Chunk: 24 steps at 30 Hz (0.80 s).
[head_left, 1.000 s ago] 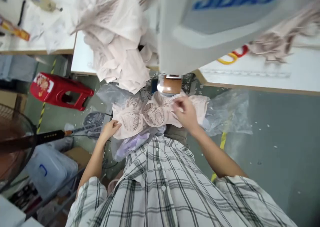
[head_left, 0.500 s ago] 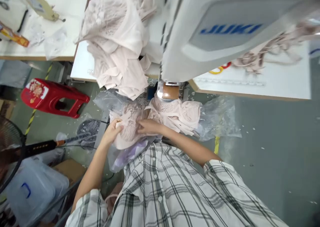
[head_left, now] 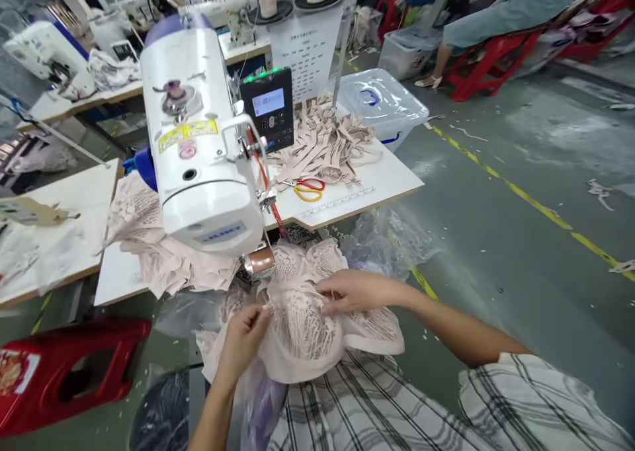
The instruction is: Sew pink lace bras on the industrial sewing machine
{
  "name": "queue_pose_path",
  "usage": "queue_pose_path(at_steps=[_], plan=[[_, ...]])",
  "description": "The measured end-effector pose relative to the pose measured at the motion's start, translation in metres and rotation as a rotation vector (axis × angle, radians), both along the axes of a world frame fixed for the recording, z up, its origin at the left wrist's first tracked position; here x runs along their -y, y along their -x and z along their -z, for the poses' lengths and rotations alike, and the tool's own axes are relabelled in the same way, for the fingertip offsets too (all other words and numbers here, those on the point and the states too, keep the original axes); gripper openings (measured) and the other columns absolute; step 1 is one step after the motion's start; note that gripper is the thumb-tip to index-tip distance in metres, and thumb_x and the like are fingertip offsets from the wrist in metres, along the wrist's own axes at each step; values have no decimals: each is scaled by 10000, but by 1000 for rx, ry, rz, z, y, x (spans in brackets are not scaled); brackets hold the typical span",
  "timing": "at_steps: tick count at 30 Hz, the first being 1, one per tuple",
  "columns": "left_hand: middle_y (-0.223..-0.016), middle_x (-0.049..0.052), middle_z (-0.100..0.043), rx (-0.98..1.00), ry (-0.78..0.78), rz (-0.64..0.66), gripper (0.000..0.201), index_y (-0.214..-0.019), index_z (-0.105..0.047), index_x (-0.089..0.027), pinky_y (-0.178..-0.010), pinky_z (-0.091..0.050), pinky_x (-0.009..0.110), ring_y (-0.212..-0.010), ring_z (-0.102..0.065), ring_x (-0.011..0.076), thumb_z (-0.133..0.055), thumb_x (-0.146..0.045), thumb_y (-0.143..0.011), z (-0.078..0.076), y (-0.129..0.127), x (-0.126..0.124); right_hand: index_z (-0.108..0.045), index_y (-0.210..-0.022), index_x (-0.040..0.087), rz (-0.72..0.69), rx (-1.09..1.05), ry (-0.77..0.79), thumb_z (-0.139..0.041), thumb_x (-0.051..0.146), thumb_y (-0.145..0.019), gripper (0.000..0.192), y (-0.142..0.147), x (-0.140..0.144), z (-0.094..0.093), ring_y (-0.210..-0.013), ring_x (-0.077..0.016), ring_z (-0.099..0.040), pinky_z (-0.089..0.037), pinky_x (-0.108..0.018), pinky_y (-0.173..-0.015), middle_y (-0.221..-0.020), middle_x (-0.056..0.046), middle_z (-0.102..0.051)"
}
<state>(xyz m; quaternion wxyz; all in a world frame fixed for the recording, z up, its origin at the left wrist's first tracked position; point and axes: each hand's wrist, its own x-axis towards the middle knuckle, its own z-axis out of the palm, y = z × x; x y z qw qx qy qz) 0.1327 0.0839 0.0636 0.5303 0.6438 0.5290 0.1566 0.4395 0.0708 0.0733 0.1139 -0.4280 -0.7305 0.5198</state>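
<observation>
A pale pink lace bra piece (head_left: 302,325) lies over my lap just below the head of a white sewing machine (head_left: 198,147). My left hand (head_left: 245,335) pinches the lace at its left edge. My right hand (head_left: 350,291) grips the fabric at the upper right, fingers closed on it. More pink cut pieces (head_left: 159,256) hang off the table edge to the left of the machine. A clear plastic bag (head_left: 387,239) lies under the garment on the right.
Red and yellow scissors (head_left: 305,188) and a heap of pink straps (head_left: 322,143) lie on the white table (head_left: 367,186). A control panel (head_left: 270,107) stands behind the machine. A red stool (head_left: 64,371) is at lower left, a lidded plastic bin (head_left: 381,104) beyond the table. Another person sits far right.
The view has swung upward, from straight down at my lap to the machine and room. My right hand moved from beside the left hand to the garment's upper right.
</observation>
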Motion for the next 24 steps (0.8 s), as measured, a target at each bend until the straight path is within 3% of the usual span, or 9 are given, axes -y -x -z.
queue_pose_path(at_steps=[3,5,7,9,11,13,16,21,24], plan=[[-697,29,-633,-21,-214,187,361,-807,-666,-170,-600,-370,239,-651,-559,151,-500,-439,-981,-14,-34,-1,-583,-1358,214,275,16,-271,-669,667,-859,679,-9,-15,-5,-1132,-277,-608,-478,-384,-952,-1305,-135,-631],[-624,1,-565,-35,-297,293,362,-727,-603,-177,-575,-328,233,-591,-513,123,-462,-366,-1001,-23,-50,-2,-524,-1440,219,375,-75,-344,-656,677,-864,747,-9,-31,-11,-1266,-298,-566,-457,-420,-1046,-1425,-151,-564],[-584,-15,-506,-51,-351,328,387,-669,-535,-181,-556,-298,233,-554,-472,107,-446,-342,-1008,-32,-57,-4,-513,-1447,215,383,-149,-384,-689,683,-834,791,-7,-46,-18,-1297,-305,-557,-444,-433,-1078,-1449,-151,-551],[-581,-17,-499,-46,-378,320,399,-663,-524,-183,-553,-298,233,-547,-465,105,-441,-358,-1012,-40,-57,-7,-506,-1457,217,202,-214,-383,-739,654,-807,816,1,-53,-20,-1316,-298,-547,-427,-415,-1092,-1462,-141,-554],[-589,-13,-520,-30,-369,308,403,-687,-559,-182,-553,-306,234,-550,-471,107,-440,-384,-1015,-49,-54,-12,-605,-1349,222,-26,-276,-317,-698,591,-880,604,12,-52,-15,-1193,-245,-618,-459,-342,-996,-1324,-106,-657],[-572,-15,-514,-29,-349,290,416,-678,-575,-182,-542,-297,236,-541,-454,107,-455,-406,-1007,-55,-48,-18,-705,-1100,198,-57,-328,-244,-616,547,-957,387,24,-45,-6,-945,-183,-660,-459,-278,-829,-1045,-64,-729],[-505,-27,-448,-67,-312,170,456,-578,-522,-184,-495,-254,235,-505,-386,100,-542,-445,-951,-60,-42,-33,-664,-836,172,142,-359,-172,-563,572,-973,435,38,-43,6,-710,-140,-579,-395,-252,-673,-759,-17,-653],[-569,-21,-525,-111,-251,-147,286,-661,-622,-180,-493,-289,222,-548,-430,110,-688,-404,-827,-56,-35,-65,-580,-718,176,414,-260,-165,-534,601,-945,484,51,-68,7,-653,-129,-491,-328,-256,-620,-676,5,-563],[-490,-39,-325,-133,-216,-269,456,-511,-402,-204,-461,-193,242,-498,-286,89,-669,-405,-822,-51,-34,-77,-520,-658,181,451,-262,-141,-545,622,-918,512,54,-85,7,-644,-123,-467,-316,-256,-614,-648,17,-505]])
